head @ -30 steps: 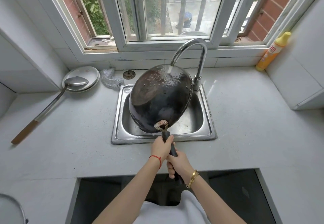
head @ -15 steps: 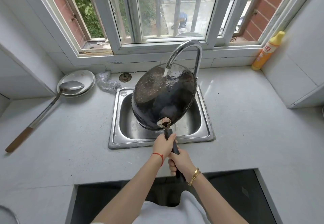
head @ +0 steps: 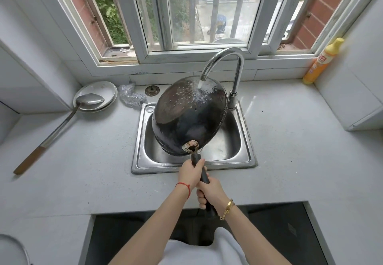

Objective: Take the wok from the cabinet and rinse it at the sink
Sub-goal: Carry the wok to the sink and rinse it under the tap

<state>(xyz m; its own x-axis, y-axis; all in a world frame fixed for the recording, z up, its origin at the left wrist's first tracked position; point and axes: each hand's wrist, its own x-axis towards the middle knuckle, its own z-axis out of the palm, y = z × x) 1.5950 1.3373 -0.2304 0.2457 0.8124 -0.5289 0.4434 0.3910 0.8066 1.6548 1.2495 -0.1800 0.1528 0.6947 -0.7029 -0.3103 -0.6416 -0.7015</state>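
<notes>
Both hands grip handle (head: pixel 204 178), left (head: pixel 191 173) nearer wok (head: pixel 189 117); wok tilted over sink (head: pixel 143 140), under tap (head: pixel 222 63) stream, handle toward body.

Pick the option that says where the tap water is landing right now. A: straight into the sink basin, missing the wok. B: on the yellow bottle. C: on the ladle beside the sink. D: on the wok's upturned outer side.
D: the stream from the faucet strikes the wok, which both hands hold by its handle, tilted over the sink, with droplets spreading across its dark surface.
</notes>
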